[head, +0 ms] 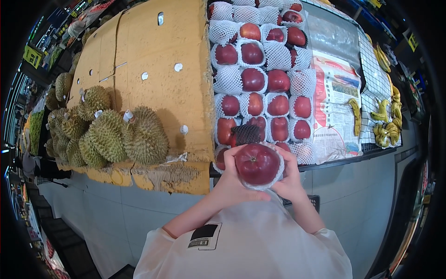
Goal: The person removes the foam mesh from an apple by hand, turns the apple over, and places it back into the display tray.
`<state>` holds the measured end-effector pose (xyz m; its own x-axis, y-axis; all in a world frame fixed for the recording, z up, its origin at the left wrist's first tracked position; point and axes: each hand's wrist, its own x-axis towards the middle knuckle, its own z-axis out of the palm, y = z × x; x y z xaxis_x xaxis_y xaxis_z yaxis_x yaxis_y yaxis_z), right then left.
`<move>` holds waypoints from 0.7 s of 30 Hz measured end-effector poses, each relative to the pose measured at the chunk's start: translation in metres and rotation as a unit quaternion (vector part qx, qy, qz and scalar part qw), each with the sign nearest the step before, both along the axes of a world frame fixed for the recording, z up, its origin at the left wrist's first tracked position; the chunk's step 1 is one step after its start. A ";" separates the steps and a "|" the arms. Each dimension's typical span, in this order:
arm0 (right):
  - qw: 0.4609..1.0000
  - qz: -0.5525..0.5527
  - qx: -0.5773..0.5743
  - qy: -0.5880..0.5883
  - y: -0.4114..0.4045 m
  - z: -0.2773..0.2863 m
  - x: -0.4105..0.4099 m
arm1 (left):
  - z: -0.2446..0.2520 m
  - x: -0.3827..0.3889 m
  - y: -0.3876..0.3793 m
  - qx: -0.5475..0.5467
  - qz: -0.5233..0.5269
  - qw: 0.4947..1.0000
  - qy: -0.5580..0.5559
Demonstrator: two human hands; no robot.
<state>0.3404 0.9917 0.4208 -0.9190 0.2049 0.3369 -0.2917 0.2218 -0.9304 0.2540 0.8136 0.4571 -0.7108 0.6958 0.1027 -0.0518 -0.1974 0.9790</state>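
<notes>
A large dark red apple (258, 163) with its stem end up is held close to my body, above the front edge of the fruit stand. White foam netting (270, 185) wraps its lower part and right side. My left hand (231, 178) grips it from the left, thumb beneath, and my right hand (288, 171) holds its right side. Just beyond them lies a crumpled dark foam net (246, 134) on the displayed apples. Rows of red apples (278, 129) fill the display, many in white foam nets (303, 83), some of which hide the fruit.
Spiky durians (145, 136) are heaped at the left on yellow cardboard (156, 42). Right of the apples, newspaper (336, 115) carries a single banana (355, 117); banana bunches (386, 127) lie farther right. A dark basket (313, 202) is partly visible below my right forearm.
</notes>
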 end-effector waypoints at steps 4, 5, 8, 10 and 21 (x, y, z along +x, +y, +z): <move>0.999 0.033 0.018 0.025 -0.002 0.005 -0.002 | -0.011 0.000 -0.001 -0.062 0.046 0.992 0.098; 0.999 0.033 0.018 0.025 -0.002 0.009 -0.002 | -0.011 0.000 -0.002 -0.065 0.055 0.989 0.124; 0.996 0.079 -0.005 0.031 0.002 0.022 -0.002 | -0.013 -0.001 -0.002 -0.057 0.075 0.982 0.166; 0.994 0.104 0.000 -0.030 0.009 0.032 0.002 | -0.012 -0.001 -0.001 -0.044 0.085 0.979 0.181; 0.975 0.035 0.209 0.071 -0.002 0.060 -0.008 | -0.019 -0.001 -0.002 -0.076 0.068 0.962 0.252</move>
<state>0.3328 0.9893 0.4809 -0.8635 -0.0388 0.5028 -0.4390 0.5485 -0.7116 0.2533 0.8112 0.4380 -0.6835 0.6333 0.3629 0.4530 -0.0219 0.8913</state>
